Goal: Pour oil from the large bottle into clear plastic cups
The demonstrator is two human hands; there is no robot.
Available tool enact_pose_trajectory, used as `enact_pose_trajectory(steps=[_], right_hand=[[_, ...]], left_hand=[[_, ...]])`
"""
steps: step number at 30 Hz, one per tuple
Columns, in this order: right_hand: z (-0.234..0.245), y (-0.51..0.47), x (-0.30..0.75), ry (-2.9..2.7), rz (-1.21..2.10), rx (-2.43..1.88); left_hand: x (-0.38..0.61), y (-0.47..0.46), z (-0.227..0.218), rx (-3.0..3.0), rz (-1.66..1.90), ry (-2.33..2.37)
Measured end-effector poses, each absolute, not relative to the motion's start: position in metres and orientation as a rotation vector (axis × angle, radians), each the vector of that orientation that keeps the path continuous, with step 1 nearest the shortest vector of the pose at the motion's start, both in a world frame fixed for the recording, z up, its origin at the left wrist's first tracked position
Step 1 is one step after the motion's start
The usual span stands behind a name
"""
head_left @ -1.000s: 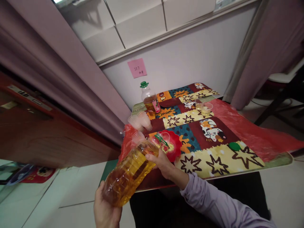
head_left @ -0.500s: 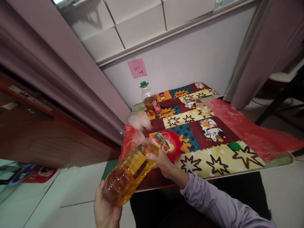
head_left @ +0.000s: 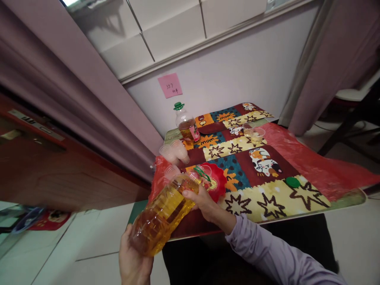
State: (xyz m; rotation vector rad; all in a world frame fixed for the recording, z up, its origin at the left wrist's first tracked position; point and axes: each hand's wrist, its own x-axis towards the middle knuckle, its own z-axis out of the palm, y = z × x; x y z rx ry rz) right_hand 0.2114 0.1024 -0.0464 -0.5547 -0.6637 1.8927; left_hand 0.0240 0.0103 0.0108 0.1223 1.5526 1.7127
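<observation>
Now you hold the big clear plastic bottle of amber oil [head_left: 163, 215] tilted in both hands at the near left corner of the desk [head_left: 344, 200].

Your left hand [head_left: 133, 263] cups the bottle's base below the desk edge, its grip wrapped on the bottom; your right hand [head_left: 203, 202] is clamped round the shoulder, and the neck points at a small clear plastic cup [head_left: 205, 171] sitting on the red scalloped plate [head_left: 219, 184]. Just left, more empty clear cups [head_left: 174, 153] crowd the corner beside the dark wooden cabinet [head_left: 59, 174]. The green bottle cap [head_left: 293, 182] lies well apart, near the front edge, with bare patterned cloth [head_left: 267, 198] between. A smaller green-capped bottle [head_left: 185, 123] stands at the far edge.
</observation>
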Motion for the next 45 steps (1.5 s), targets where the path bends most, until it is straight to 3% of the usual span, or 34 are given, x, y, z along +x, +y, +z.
enact_pose_trajectory(steps=[45], right_hand=[[-0.0447,0.1000,0.2152,-0.685,1.900,-0.578]], left_hand=[[0.0272,0.0098,0.0106,0.072,1.717,1.557]])
